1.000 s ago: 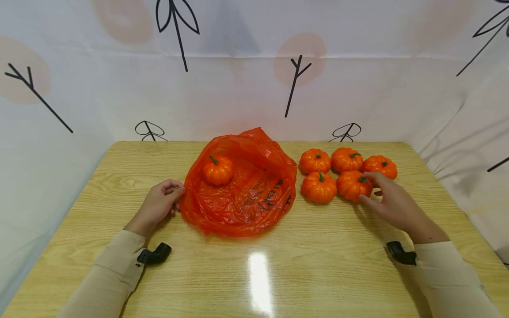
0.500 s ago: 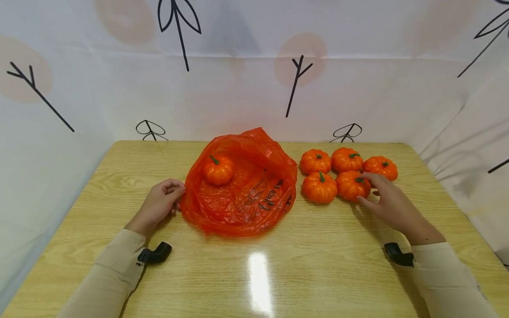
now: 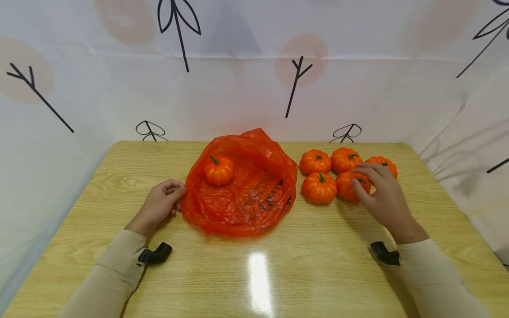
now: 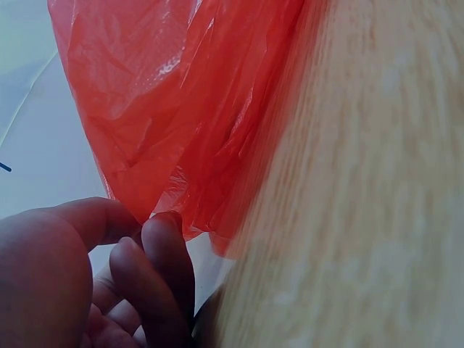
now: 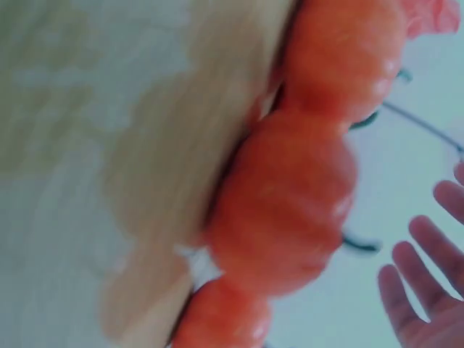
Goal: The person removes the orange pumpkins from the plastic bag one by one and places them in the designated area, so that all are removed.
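A red plastic bag point(image 3: 238, 216) lies spread with its mouth wide, one small orange pumpkin point(image 3: 219, 171) inside it. My left hand point(image 3: 159, 203) pinches the bag's left rim between thumb and fingers; the left wrist view shows the red film point(image 4: 167, 109) rising from the fingertips. Over the front right pumpkin point(image 3: 351, 187), my right hand point(image 3: 383, 194) hovers with spread fingers and holds nothing. In the right wrist view its fingers point(image 5: 428, 254) are apart from the pumpkin point(image 5: 286, 203) and its green stem.
Beside that pumpkin sits another front one point(image 3: 319, 188). Behind them stand three more: left point(image 3: 315, 162), middle point(image 3: 346, 160) and right point(image 3: 381, 164), the last partly covered by my hand. All rest on a wooden table point(image 3: 199, 274) before a patterned white cloth point(image 3: 238, 97).
My right hand has let go of the front right pumpkin and lifted above it, shifting slightly left. The pumpkin moved slightly left early on. My left hand and the bag stay put.
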Tool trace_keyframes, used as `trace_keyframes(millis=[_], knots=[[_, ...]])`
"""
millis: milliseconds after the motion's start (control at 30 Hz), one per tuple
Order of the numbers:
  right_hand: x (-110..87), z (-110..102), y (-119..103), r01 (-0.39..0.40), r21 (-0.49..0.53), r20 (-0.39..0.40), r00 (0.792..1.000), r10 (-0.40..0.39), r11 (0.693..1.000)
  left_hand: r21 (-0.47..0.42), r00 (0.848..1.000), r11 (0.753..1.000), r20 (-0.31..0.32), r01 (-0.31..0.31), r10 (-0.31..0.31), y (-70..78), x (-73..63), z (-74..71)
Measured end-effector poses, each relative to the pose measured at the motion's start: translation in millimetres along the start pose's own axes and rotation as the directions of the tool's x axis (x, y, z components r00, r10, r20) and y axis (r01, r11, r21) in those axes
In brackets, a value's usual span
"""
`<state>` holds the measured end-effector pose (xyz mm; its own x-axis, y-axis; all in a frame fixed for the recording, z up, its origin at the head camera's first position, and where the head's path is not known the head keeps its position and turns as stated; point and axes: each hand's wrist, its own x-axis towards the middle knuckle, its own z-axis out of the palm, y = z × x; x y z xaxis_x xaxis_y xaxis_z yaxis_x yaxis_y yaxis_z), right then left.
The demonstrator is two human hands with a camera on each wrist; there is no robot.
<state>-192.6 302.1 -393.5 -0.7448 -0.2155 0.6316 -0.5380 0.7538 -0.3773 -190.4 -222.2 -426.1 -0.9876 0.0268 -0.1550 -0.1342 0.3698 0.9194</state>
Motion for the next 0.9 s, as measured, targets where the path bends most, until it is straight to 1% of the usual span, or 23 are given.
trace_keyframes(millis=[100, 233, 300, 433, 567, 633, 800, 900], knots=[[7.2, 4.9, -12.4, 0.040, 0.037, -0.093, 0.995, -0.036, 0.999, -0.002, 1.000, 1.000, 0.001, 0.004, -0.004, 0.1, -0.1, -0.3], [16.3, 9.6, -29.0, 0.075, 0.098, -0.146, 0.987, -0.060, 0.992, -0.009, 1.000, 1.000, 0.006, 0.009, -0.009, 0.4, -0.4, -0.4], [20.7, 12.8, -36.5, 0.089, 0.128, -0.158, 0.985, -0.068, 0.988, -0.008, 1.000, 1.000, 0.005, 0.008, -0.008, 0.7, -0.6, -0.3], [28.8, 19.8, -49.7, 0.101, 0.160, -0.164, 0.984, -0.075, 0.982, -0.005, 1.000, 1.000, 0.004, 0.007, -0.007, 0.9, -0.6, 0.1], [35.4, 25.9, -62.1, 0.105, 0.145, -0.136, 0.987, -0.085, 0.984, -0.014, 1.000, 1.000, 0.005, 0.010, -0.010, 0.4, -0.2, 0.3], [38.6, 28.8, -68.4, 0.130, 0.147, -0.119, 0.987, -0.112, 0.981, -0.018, 1.000, 1.000, 0.006, 0.011, -0.010, 0.2, -0.1, 0.5], [47.4, 36.7, -84.1, 0.207, 0.210, -0.084, 0.978, -0.193, 0.956, -0.025, 1.000, 1.000, 0.007, 0.011, -0.011, -0.8, 0.9, 0.3], [52.2, 42.3, -92.7, 0.220, 0.244, -0.095, 0.975, -0.203, 0.945, -0.029, 1.000, 0.999, 0.004, 0.012, -0.012, -1.4, 1.2, 0.4]])
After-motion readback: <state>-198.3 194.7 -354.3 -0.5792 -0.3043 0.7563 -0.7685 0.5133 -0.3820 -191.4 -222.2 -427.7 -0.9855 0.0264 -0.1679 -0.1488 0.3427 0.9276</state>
